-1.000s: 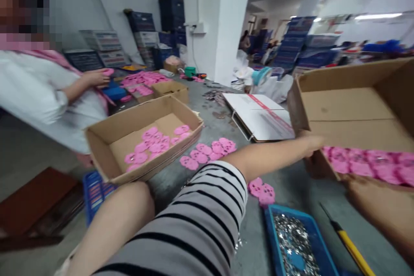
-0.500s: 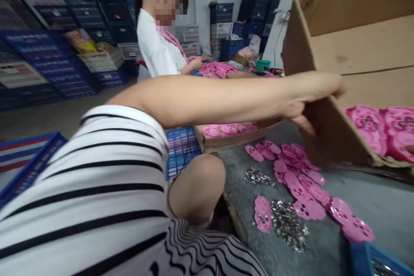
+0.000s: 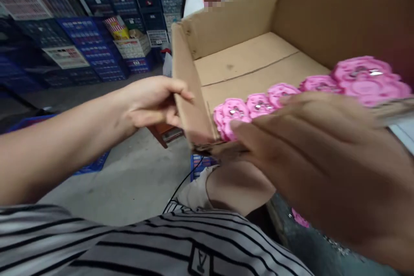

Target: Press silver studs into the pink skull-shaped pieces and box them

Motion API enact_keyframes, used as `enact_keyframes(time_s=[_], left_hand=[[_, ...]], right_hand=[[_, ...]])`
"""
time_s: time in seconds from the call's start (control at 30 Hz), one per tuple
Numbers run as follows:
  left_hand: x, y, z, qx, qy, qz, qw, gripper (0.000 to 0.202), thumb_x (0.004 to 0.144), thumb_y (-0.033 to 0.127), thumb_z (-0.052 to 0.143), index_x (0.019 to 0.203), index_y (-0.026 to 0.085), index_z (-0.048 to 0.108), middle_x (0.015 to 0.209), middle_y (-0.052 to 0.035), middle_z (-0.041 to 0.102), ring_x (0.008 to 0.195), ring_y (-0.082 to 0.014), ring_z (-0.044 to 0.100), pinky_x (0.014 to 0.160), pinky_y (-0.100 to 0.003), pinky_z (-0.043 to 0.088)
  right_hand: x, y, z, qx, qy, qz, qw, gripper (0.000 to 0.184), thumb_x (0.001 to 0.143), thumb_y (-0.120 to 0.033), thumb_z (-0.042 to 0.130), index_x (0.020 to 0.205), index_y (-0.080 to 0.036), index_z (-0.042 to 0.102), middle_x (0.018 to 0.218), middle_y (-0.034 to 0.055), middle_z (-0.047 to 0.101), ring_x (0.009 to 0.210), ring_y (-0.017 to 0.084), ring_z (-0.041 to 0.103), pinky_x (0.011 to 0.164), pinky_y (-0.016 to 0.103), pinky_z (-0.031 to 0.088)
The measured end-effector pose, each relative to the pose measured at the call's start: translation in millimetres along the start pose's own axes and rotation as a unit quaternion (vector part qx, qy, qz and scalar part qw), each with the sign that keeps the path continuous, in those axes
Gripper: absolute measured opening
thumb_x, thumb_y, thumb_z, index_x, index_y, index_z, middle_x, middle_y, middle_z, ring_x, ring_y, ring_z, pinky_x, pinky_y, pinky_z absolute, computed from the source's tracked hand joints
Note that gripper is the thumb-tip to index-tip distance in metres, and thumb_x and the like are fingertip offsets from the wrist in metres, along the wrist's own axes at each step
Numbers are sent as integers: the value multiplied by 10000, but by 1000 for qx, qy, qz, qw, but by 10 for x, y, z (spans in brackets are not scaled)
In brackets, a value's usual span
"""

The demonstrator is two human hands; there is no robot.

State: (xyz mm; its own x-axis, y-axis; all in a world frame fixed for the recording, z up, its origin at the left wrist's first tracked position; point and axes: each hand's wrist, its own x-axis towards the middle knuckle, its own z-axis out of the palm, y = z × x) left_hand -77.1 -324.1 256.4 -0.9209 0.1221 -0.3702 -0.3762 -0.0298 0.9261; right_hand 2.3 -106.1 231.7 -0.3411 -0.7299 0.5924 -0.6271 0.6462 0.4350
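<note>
A large open cardboard box (image 3: 252, 69) hangs lifted in front of me, tilted toward me. A row of pink flower-shaped plastic pieces (image 3: 278, 95) lies along its near wall. My left hand (image 3: 152, 101) pinches the box's left wall at its near corner, thumb over the rim. My right hand (image 3: 323, 155) is very close to the camera and blurred, wrapped over the near edge of the box with the fingers reaching in beside the pink pieces.
A person in a white top (image 3: 194, 2) is behind the box. Stacked blue crates (image 3: 80, 30) line the back left. Below are my bare knee (image 3: 233, 185), a blue basket (image 3: 199, 164), grey concrete floor (image 3: 136, 181) and the table edge (image 3: 291, 228) with a pink piece.
The box has come off the table and swung left toward me. The view has turned left and down. My right hand has come into view on the near edge.
</note>
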Motion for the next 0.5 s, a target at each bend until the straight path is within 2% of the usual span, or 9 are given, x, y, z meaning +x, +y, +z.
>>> enact_keyframes(time_s=[0.1,0.17,0.27,0.37,0.43,0.5], left_hand=[[-100,-158,-269,-10,94,5,995,538,724,-2,469,1258,-3,531,1118,-103,683,1200,-360,574,932,-607,468],[-114,-263,-467,-10,161,13,987,532,710,-1,476,1236,-1,555,1079,-95,699,1194,-328,582,984,-577,452],[-70,-411,-819,5,250,4,968,520,726,-5,476,1237,20,572,1007,-78,715,1150,-261,608,1049,-504,432],[13,-556,-1186,32,313,-27,949,474,786,12,455,1243,48,578,926,-56,714,1079,-206,626,1074,-447,416],[89,-673,-1420,48,343,-44,937,430,807,20,455,1215,52,587,832,-31,699,960,-159,637,1043,-391,444],[185,-821,-1634,57,361,-59,929,348,809,24,474,1126,63,611,729,6,668,791,-106,611,935,-301,498]], right_hand=[[102,-9,106,-3,89,-103,991,320,983,-229,390,1149,-205,662,1037,19,708,991,182,653,915,363,541],[75,56,176,12,109,-125,986,304,993,-250,398,1181,-238,637,1159,-16,684,1107,162,625,1028,364,482],[-52,191,293,3,107,-91,990,250,977,-259,455,1159,-252,627,1182,-22,677,1139,180,613,1071,410,455],[-289,371,389,-27,79,-73,994,271,916,-225,574,1183,-185,596,1201,77,674,1159,228,597,1055,441,471],[-492,511,420,-35,44,-57,997,285,919,-238,568,1203,-209,574,1211,94,670,1156,230,596,1015,445,498],[-705,642,430,-37,-3,-6,999,254,954,-301,500,1191,-252,575,1210,90,673,1158,226,595,972,450,513]])
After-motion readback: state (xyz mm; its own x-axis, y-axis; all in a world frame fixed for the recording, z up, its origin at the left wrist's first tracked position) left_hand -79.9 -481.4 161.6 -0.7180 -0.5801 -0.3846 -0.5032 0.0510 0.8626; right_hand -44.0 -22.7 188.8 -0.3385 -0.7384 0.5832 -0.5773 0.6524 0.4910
